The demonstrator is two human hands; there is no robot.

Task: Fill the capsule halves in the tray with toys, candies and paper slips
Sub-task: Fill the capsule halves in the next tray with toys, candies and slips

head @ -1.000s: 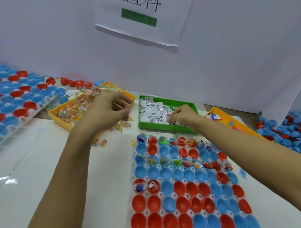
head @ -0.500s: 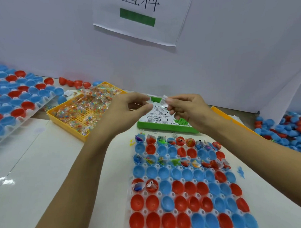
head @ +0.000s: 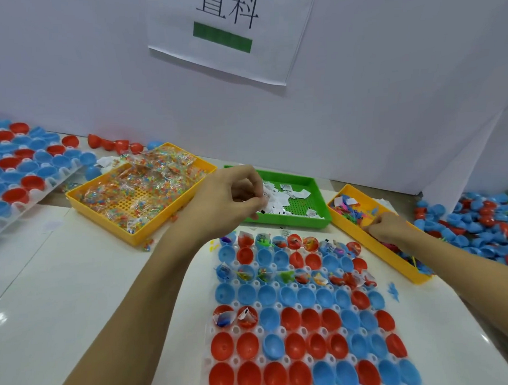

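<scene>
Left hand [head: 233, 201] raised above the near-left corner of the green bin [head: 320, 218], fingers curled, thumb and fingertips pinching a small white paper slip [head: 265, 198]. Right hand [head: 388, 228] down in the right yellow bin [head: 375, 245], fingers bent in among the small colourful toys [head: 353, 213]; cannot tell whether anything is actually gripped there.

Clear tray [head: 207, 332] of red and blue capsule halves [head: 295, 343] flat on the white desk [head: 77, 285], directly below both forearms. Farthest row of halves already loaded with wrapped bits; third row back likewise loaded with toys and slips; 2 halves at the left end of a nearer row holding slips and small pieces. Remaining halves showing bare insides. A blue toy [head: 393, 291] loose on the desk just right of the tray.

Left yellow bin [head: 150, 233] heaped with clear packets of multicoloured candies [head: 143, 184], a few packets spilled onto the desk beside its near edge. Green bin between the 2 yellow ones, scattered with white printed slips.

Second tray of capsule halves [head: 19, 177] at far left, tilted up on one edge. Loose red halves [head: 113, 144] along the wall behind the candy bin. Heap of loose blue and red halves [head: 475, 222] at far right. White paper sign [head: 230, 34] with black characters and a green bar on the wall above.
</scene>
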